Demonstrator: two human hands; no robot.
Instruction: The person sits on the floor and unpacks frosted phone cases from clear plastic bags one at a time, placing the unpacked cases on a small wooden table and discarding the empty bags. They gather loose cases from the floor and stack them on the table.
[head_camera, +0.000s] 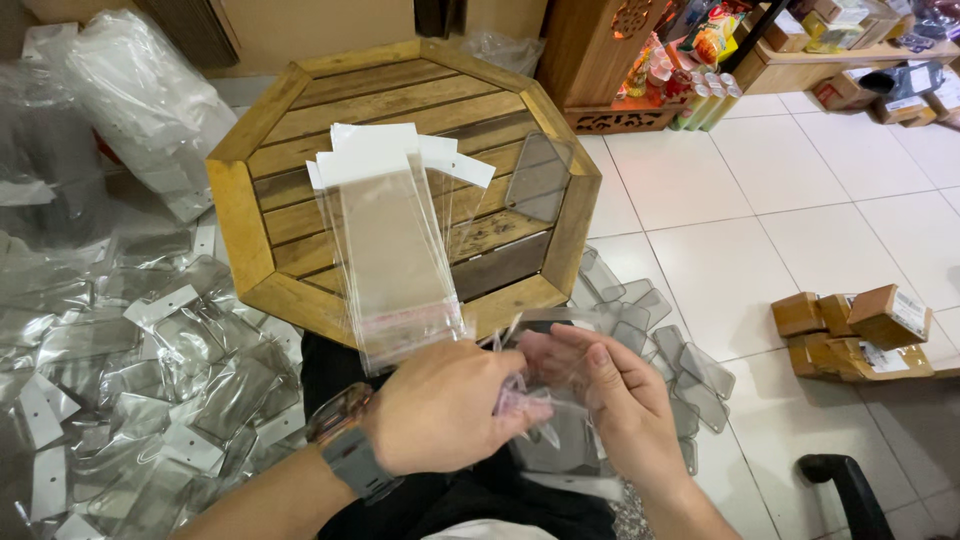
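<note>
**Inspector:** White tiled floor (800, 200); a low octagonal wooden table (300, 110) stands in front of the seated person. A fan of clear plastic sleeves (395, 250) with white header strips lies on its slats, hanging over the near edge.

**Clerk:** And the hands?

**Inspector:** Both meet just below that edge. The left hand (440, 405), a watch (350, 455) on its wrist, is curled with thumb and fingers pinched on the mouth of a clear sleeve (520, 400). The right hand (610, 400) has its fingers closed around a clear phone case (555, 440), which sits partly inside that sleeve, over the lap.

**Clerk:** Handling?

**Inspector:** In his judgement the sleeve is very light, limp and slick, prone to crumple; it is best taken at the open edge. The case looks light, semi-rigid, smooth; a grip along its long sides should suit.

**Clerk:** Surroundings?

**Inspector:** A heap of bagged cases (130, 380) covers the floor on the left, loose unbagged cases (670, 360) lie on the right, small cardboard boxes (860, 330) farther right, and a full plastic bag (130, 90) sits at the upper left.
</note>
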